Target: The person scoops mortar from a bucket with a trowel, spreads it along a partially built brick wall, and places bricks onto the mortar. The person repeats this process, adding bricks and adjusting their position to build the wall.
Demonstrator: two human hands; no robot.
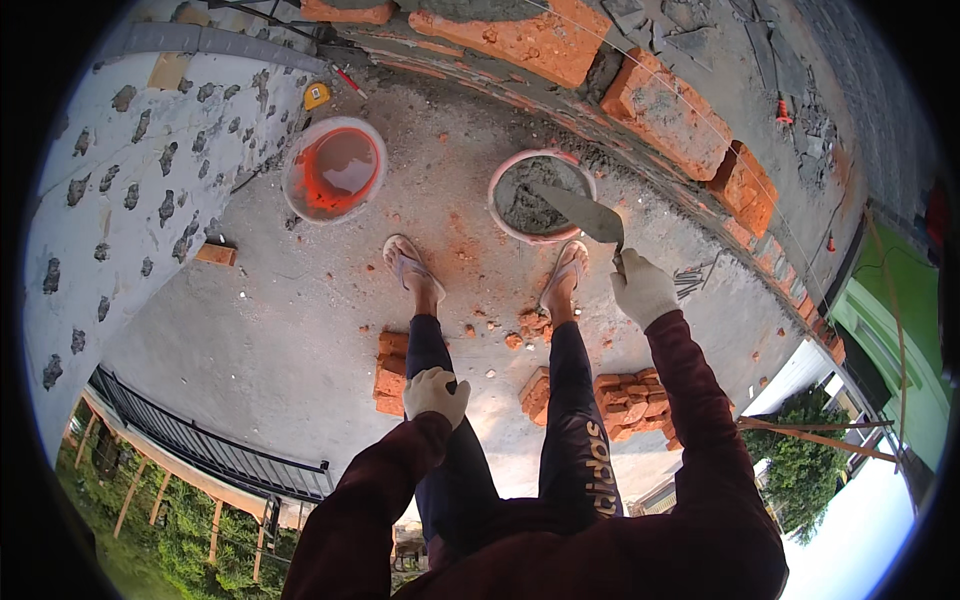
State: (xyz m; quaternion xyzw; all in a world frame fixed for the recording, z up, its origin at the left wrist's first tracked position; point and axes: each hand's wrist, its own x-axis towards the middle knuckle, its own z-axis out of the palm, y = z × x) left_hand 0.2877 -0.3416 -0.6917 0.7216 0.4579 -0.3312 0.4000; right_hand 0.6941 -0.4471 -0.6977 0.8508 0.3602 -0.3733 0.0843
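Observation:
In a white glove, my right hand (643,288) is closed around the handle of a brick trowel (592,215). The trowel's blade reaches left over a round tub (508,222), its tip in the grey mortar (530,190). My left hand (436,395), also gloved, rests on my left thigh near the knee, fingers bent loosely and holding nothing I can see. A second tub (375,150), left of the mortar, holds reddish water (340,170).
A low brick wall (690,125) with a string line runs along the far right. Stacked bricks (632,402) lie near my right leg, more bricks (390,372) by my left. A yellow tape measure (316,95) and red pencil (350,83) lie by the spotted white wall (120,190). A railing (210,440) edges the left.

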